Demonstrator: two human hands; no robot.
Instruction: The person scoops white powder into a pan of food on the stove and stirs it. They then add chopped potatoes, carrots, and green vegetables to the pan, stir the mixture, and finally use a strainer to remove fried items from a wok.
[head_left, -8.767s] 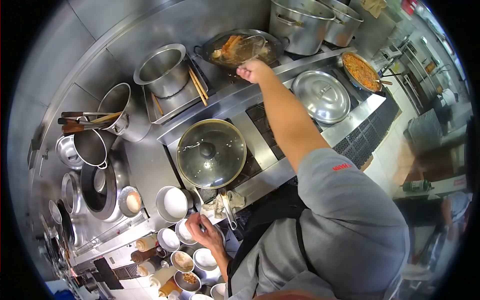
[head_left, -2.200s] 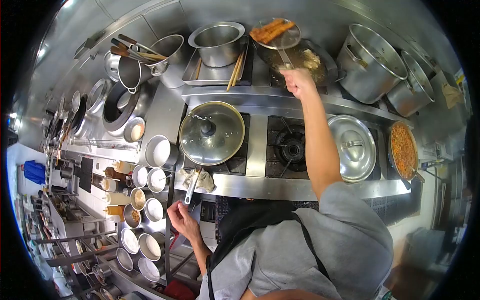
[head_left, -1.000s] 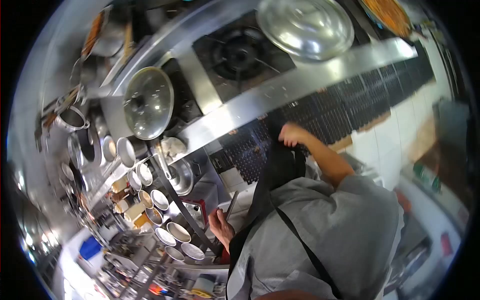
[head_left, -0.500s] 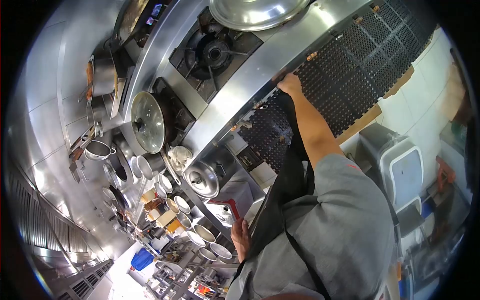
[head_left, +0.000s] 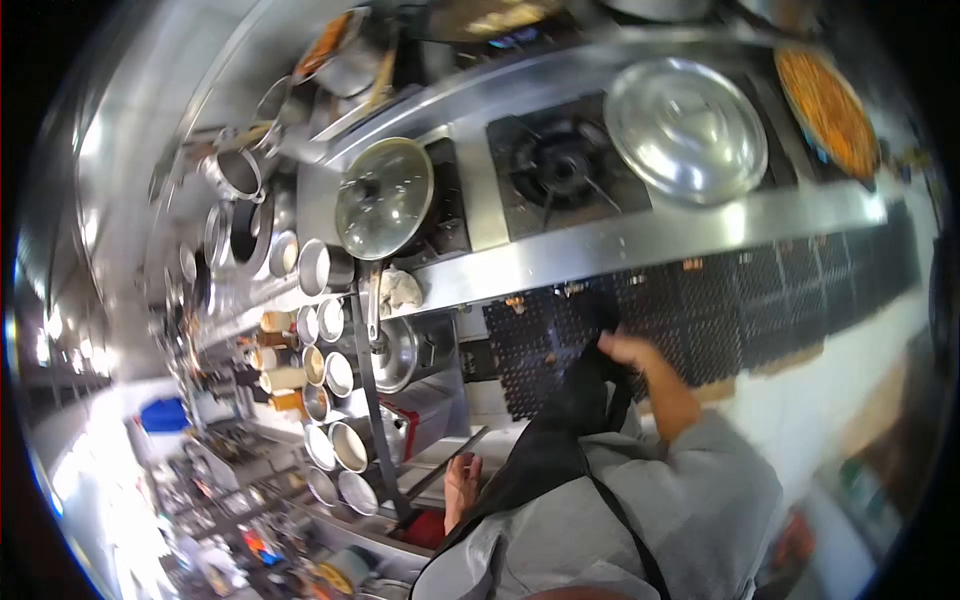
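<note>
My right hand (head_left: 630,353), smeared by motion, is closed at the raised edge of the black apron (head_left: 550,400). Dark cloth shows just beyond its fingers, over the black perforated floor mat (head_left: 690,320). On the other side of the apron is my left hand (head_left: 461,487), open and loosely curled, with nothing in it. It is nearest to a red-edged metal box (head_left: 425,415) under the counter. A pan with a glass lid (head_left: 385,200) sits on the stove, its handle (head_left: 374,305) jutting over the front edge beside a crumpled pale cloth (head_left: 401,290).
A bare burner (head_left: 563,165) separates the glass-lidded pan from a large metal lid (head_left: 687,130). Farther right is a pan of orange-brown food (head_left: 828,112). Several white-rimmed pots (head_left: 349,446) line a rack at left. The steel counter edge (head_left: 540,268) runs alongside the mat.
The view has swung, and the stove now lies more level across the top. My right hand has come away from the counter edge, back toward my body. My left hand stays low beside the apron.
</note>
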